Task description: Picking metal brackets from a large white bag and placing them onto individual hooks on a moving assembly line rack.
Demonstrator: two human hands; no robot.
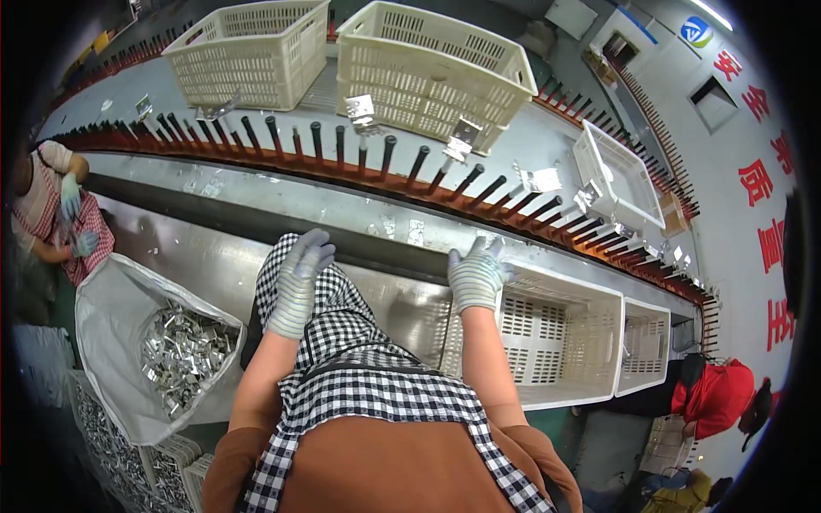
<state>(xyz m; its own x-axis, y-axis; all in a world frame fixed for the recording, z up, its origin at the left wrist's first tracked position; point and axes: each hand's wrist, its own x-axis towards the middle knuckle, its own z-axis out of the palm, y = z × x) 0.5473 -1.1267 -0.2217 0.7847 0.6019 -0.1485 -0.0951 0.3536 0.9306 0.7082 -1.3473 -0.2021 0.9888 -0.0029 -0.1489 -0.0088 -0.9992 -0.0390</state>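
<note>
Gloved left hand (306,263) over the checked apron (376,398), fingers outstretched, slightly apart; gloved right hand (476,278), fingers spread, beside a white crate (594,346). Neither visibly holds anything. Silver pieces (181,355) lie in the left-hand sack (111,316); such thin metal calls for a light grip.

Left of the hands (299,278), a sack (107,325) holds parts (184,355); right, a crate (530,338). Ahead runs a row of pegs (389,156); behind, seemingly on the tabletop (128,90), far crates (428,85).
</note>
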